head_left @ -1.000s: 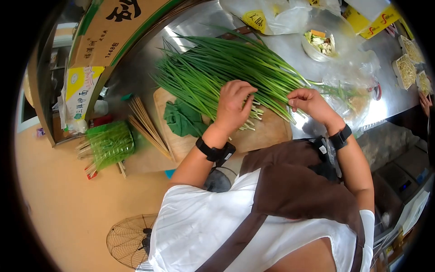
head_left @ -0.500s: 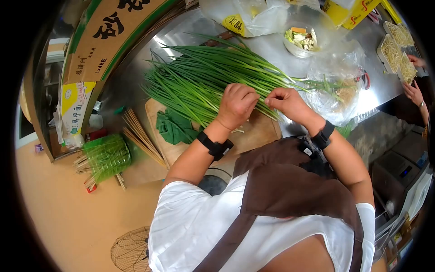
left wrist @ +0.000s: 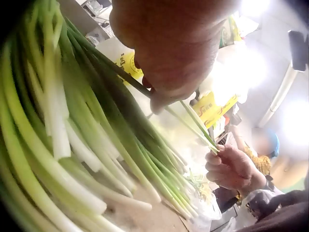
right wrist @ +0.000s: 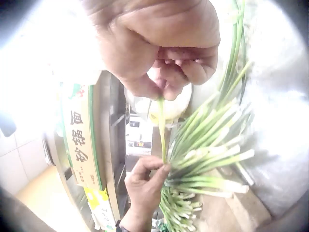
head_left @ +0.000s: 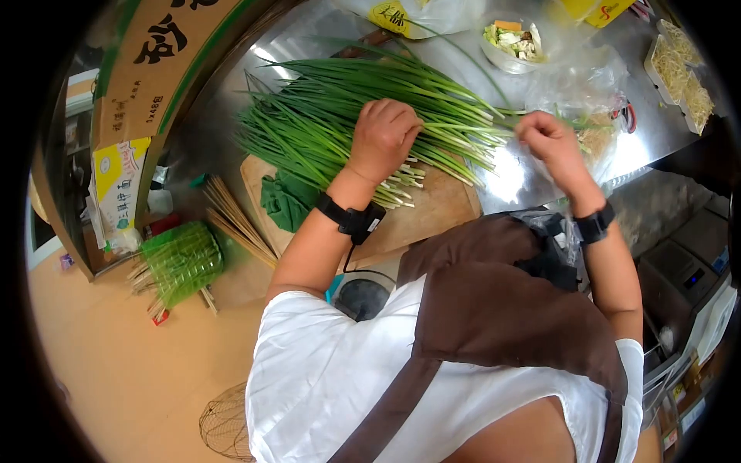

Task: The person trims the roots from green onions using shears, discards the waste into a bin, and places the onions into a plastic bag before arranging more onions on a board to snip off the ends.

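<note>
Nearest is the person's body, looked down on from the head: a white short-sleeved shirt [head_left: 332, 359] under a brown apron [head_left: 513, 316], both forearms reaching forward, each with a black wrist strap [head_left: 594, 224]. The left hand [head_left: 382, 140] is above the near edge of a large heap of green onions [head_left: 370, 92], its fingers curled, with thumb and fingertips pinching a single thin green stalk [right wrist: 162, 130]. The right hand [head_left: 554, 150], slightly blurred, is out to the right beyond the white ends of the heap; its fingers are folded in and its fingertips pinch the other end of that stalk, which stretches between the hands. The heap lies across a wooden board [head_left: 440, 204] and onto a shiny metal table [head_left: 505, 185], leafy tips pointing left and white ends right. A crumpled dark green cloth [head_left: 285, 202] is on the board's left part, with thin wooden sticks [head_left: 235, 216] beside it. Farther off are a clear plastic bag [head_left: 575, 77], a bowl of cut vegetables [head_left: 513, 42], trays of pale sprouts [head_left: 675, 73] at the right and, at the upper left, a tall cardboard carton [head_left: 127, 85].
</note>
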`<state>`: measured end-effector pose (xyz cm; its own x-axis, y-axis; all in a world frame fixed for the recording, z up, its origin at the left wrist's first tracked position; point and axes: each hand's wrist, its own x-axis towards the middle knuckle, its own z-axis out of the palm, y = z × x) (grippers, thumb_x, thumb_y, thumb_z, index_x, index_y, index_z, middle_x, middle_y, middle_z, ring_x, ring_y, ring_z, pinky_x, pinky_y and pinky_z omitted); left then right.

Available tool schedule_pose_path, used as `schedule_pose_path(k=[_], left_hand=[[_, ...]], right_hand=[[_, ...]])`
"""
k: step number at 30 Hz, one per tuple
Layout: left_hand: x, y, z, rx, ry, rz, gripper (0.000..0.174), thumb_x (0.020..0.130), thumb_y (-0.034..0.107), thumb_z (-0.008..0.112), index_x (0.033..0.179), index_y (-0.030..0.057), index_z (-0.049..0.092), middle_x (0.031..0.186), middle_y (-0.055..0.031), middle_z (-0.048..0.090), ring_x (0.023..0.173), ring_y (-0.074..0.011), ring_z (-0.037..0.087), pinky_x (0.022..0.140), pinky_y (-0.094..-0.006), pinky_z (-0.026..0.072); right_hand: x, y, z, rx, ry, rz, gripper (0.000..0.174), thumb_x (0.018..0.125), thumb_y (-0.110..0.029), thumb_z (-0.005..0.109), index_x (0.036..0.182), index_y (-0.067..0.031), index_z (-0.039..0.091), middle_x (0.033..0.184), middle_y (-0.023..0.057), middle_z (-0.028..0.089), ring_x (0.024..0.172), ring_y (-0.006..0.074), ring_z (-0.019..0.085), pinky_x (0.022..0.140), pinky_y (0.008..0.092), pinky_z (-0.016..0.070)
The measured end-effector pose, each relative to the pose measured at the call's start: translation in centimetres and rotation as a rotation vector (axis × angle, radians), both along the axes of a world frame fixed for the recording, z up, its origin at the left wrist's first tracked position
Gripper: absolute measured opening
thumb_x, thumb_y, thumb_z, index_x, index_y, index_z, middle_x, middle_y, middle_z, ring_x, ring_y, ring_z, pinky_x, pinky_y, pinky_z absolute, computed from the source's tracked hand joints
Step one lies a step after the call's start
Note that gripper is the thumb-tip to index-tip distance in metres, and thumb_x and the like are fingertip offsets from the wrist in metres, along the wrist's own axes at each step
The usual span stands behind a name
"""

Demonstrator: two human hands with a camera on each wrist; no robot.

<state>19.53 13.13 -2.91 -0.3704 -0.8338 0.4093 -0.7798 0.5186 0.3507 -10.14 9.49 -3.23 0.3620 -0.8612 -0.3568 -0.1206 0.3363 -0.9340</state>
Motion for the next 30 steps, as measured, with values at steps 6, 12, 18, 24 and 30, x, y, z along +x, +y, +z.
schedule_pose_path(k=[6,12,18,24,30], left_hand=[[0.8,0.1,-0.7,0.087,-0.002,0.018,0.014,0.072,0.004,0.072,0.082,0.0078,0.063,0.087,-0.0037,0.062,0.087,-0.0264,0.059,0.082,-0.0383,0.0431],[0.3,0.6,1.0,0.225,-0.009,-0.036,0.033,0.070,0.004,0.072,0.100,0.0073,0.060,0.111,-0.0099,0.059,0.109,-0.0314,0.053,0.097,-0.0427,0.0390],[0.1,0.4,0.6,0.216,0.003,-0.061,0.038,0.069,0.002,0.068,0.105,0.0063,0.056,0.119,-0.0124,0.055,0.117,-0.0353,0.048,0.102,-0.0461,0.0354],[0.1,2.1,1.3,0.212,-0.031,-0.006,0.037,0.070,0.003,0.068,0.104,0.0063,0.056,0.117,-0.0133,0.055,0.116,-0.0375,0.047,0.101,-0.0474,0.0359],[-4.8,3.9,2.6,0.244,0.077,-0.071,0.037,0.071,0.004,0.069,0.105,0.0046,0.056,0.117,-0.0157,0.054,0.113,-0.0373,0.049,0.097,-0.0465,0.0388]], right_hand=[[-7.2,-0.2,-1.7,0.070,-0.034,-0.247,0.011,0.088,-0.013,0.063,0.092,-0.0038,0.067,0.076,-0.0048,0.058,0.068,0.0047,0.051,0.060,0.0198,0.0380],[-9.0,-0.3,-2.4,-0.435,0.631,-0.213,0.018,0.089,-0.018,0.063,0.091,-0.0010,0.066,0.076,0.0070,0.065,0.067,0.0185,0.060,0.063,0.0302,0.0460],[-8.8,-0.3,-1.8,-0.534,0.921,-0.198,0.016,0.087,-0.018,0.061,0.093,-0.0027,0.065,0.086,0.0191,0.066,0.079,0.0376,0.063,0.069,0.0404,0.0490],[-10.8,0.1,-2.2,-0.626,1.033,-0.230,0.017,0.086,-0.018,0.061,0.094,-0.0037,0.064,0.087,0.0171,0.065,0.078,0.0371,0.063,0.068,0.0423,0.0493],[-11.6,1.0,-2.0,-0.753,0.955,-0.324,0.023,0.082,-0.011,0.066,0.103,-0.0042,0.060,0.094,0.0136,0.062,0.083,0.0330,0.062,0.070,0.0415,0.0485]])
